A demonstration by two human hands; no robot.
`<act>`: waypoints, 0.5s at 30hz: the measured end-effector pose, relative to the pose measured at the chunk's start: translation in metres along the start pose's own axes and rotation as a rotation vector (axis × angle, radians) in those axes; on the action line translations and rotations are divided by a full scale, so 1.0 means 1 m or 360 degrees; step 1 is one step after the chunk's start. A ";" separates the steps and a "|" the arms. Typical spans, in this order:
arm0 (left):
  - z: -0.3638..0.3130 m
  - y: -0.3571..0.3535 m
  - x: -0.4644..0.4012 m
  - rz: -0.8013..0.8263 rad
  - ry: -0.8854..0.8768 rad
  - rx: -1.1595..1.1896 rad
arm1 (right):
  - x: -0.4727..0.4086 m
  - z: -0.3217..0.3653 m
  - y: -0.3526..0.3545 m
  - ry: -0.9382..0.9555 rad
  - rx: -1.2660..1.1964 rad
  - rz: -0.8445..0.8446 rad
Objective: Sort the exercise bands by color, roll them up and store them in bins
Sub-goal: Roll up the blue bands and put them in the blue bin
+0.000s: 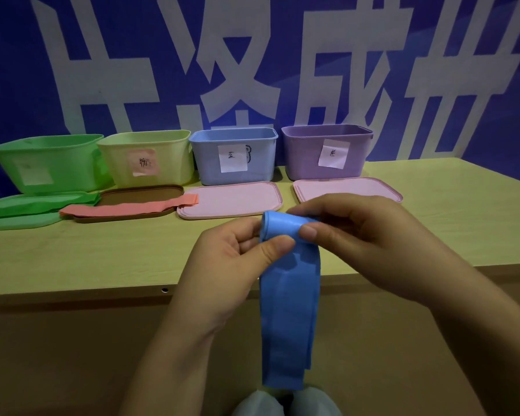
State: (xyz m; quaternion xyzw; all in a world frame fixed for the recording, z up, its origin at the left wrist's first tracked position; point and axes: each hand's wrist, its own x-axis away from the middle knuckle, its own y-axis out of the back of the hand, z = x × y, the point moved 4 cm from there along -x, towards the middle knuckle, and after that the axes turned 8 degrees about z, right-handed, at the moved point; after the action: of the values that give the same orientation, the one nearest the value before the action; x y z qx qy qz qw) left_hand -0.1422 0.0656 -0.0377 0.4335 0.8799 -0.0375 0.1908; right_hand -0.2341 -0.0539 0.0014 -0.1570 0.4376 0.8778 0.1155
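Both hands hold the blue band [288, 310] in front of the bench [132, 253]: the left hand [234, 259] and right hand [351, 232] each pinch the small roll at its top end between thumb and fingers, a closed grip on each side, likely so the roll stays tight. Below the grip the unrolled length hangs free, so its weight probably keeps it flat for rolling. Beyond the grip, the blue bin [233, 156] stands open with its lid [230, 199] lying flat in front, ready to take the finished roll.

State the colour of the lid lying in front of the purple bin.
Pink: the lid before the purple bin, shown in the head view.
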 end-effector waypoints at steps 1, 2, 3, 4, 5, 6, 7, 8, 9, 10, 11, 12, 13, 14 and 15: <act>0.000 0.000 -0.001 0.0010 0.0010 -0.0057 | -0.001 -0.001 0.000 0.0014 0.0053 -0.0030; 0.000 0.000 -0.002 0.0011 0.0022 -0.0098 | -0.002 -0.001 -0.001 0.0033 0.0095 -0.0075; 0.001 0.002 -0.004 -0.0004 0.0036 -0.0128 | -0.002 -0.001 -0.002 0.0044 0.0119 -0.0122; 0.003 0.005 -0.005 -0.0040 0.0062 -0.0147 | -0.003 -0.001 -0.001 0.0048 0.0126 -0.0169; 0.005 0.008 -0.006 -0.0086 0.0091 -0.0161 | -0.003 -0.001 0.001 0.0050 0.0125 -0.0223; 0.007 0.010 -0.007 -0.0125 0.0105 -0.0162 | -0.003 -0.001 0.004 0.0050 0.0112 -0.0280; 0.009 0.012 -0.007 -0.0154 0.0100 -0.0165 | -0.003 -0.001 0.008 0.0044 0.0092 -0.0330; 0.010 0.012 -0.008 -0.0181 0.0088 -0.0183 | -0.004 -0.001 0.011 0.0036 0.0073 -0.0369; 0.012 0.012 -0.008 -0.0210 0.0084 -0.0211 | -0.005 -0.001 0.014 0.0032 0.0062 -0.0389; 0.015 0.012 -0.009 -0.0240 0.0090 -0.0236 | -0.006 -0.001 0.016 0.0032 0.0072 -0.0397; 0.016 0.011 -0.009 -0.0264 0.0097 -0.0250 | -0.007 0.000 0.018 0.0032 0.0103 -0.0395; 0.018 0.010 -0.009 -0.0290 0.0102 -0.0252 | -0.009 0.001 0.018 0.0036 0.0148 -0.0391; 0.018 0.010 -0.010 -0.0313 0.0102 -0.0253 | -0.010 0.001 0.019 0.0041 0.0192 -0.0390; 0.018 0.010 -0.011 -0.0328 0.0105 -0.0260 | -0.011 0.002 0.019 0.0046 0.0221 -0.0392; 0.017 0.010 -0.012 -0.0331 0.0104 -0.0272 | -0.012 0.003 0.020 0.0051 0.0237 -0.0392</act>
State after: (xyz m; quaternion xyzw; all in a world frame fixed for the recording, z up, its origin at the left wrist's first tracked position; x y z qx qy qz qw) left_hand -0.1230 0.0592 -0.0483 0.3232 0.9258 0.0321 0.1933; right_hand -0.2304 -0.0641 0.0218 -0.2144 0.4808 0.8194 0.2267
